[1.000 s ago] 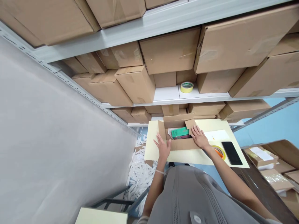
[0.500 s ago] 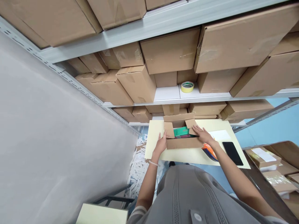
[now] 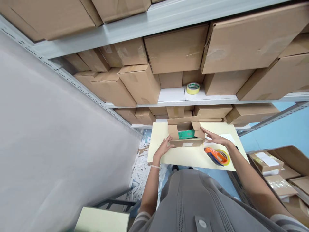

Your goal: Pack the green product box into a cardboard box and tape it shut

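cardboard box on table, unsealed, green pack inside; left hand and right hand spread loosely at its ends, grip not clenched. probably light, stiffish, bendy flaps; best held low at sides.

Both arms stretched forward, elbows unbent; left hand splayed; right hand spread, angled inward.

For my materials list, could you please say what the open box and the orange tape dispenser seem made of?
Open box: probably cardboard, matt plain brown, judging by its stiff flaps bent along straight creases.
Orange tape dispenser: likely plastic, smooth-looking, given its bright, even colour.
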